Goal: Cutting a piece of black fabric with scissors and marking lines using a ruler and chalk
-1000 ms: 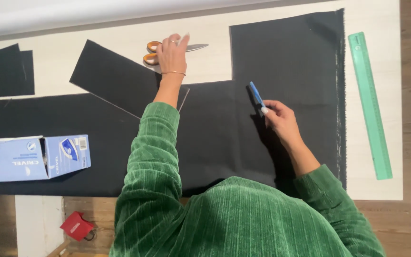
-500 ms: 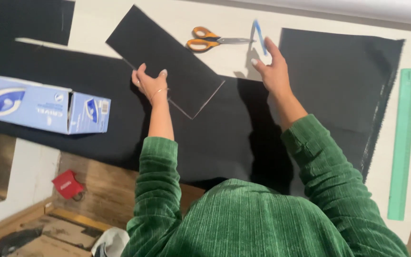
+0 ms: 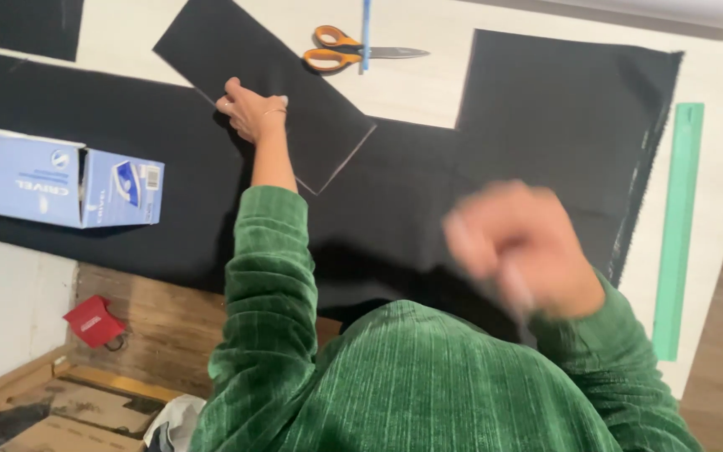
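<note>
A home sewing or craft workspace. Black fabric (image 3: pixel 537 151) lies spread over a pale cutting table (image 3: pixel 428 84) with orange-handled scissors (image 3: pixel 353 52) and a long green ruler (image 3: pixel 678 226). A blue cardboard iron box (image 3: pixel 60 180) rests on the cloth, above a wooden floor (image 3: pixel 152 326).

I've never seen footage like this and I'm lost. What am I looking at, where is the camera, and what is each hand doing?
A camera worn on a person's head looks down at their own arms in green sleeves. The left hand presses on a cut black fabric piece lying on a larger black cloth spread over a pale table. The right hand is raised and blurred; whether it holds anything is unclear. Orange-handled scissors, a blue marker, a green ruler and a blue box lie around.
</note>
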